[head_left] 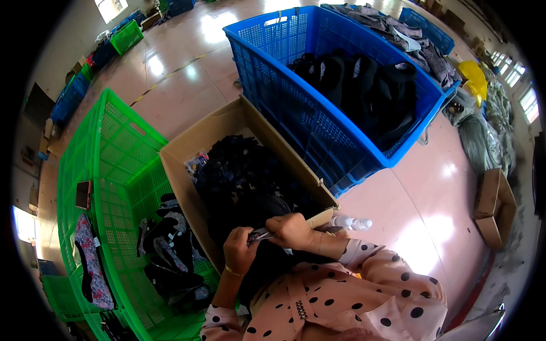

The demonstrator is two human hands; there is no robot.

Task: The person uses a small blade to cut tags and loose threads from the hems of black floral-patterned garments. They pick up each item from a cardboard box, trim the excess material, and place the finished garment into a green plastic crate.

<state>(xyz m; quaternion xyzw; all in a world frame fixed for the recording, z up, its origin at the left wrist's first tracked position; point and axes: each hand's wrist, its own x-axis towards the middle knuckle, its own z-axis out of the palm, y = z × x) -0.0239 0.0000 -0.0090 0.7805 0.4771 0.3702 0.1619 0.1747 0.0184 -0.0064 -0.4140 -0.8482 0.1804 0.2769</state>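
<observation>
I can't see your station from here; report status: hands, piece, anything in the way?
Left hand, right hand: both gripping dark fabric. Fabric bunched at near end of cardboard box. Clear bottle right of hands, seemingly not blocking.

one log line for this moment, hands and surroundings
left hand: pinching small greyish item | right hand: pinching same item | front: cardboard box | left: green crate | beyond box: blue crate

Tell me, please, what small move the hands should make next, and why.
Perhaps ease the right hand slightly aside while the left hand steadies the greyish piece: at the near end of the cardboard box, both grip it close together, so much of it seems covered.
</observation>
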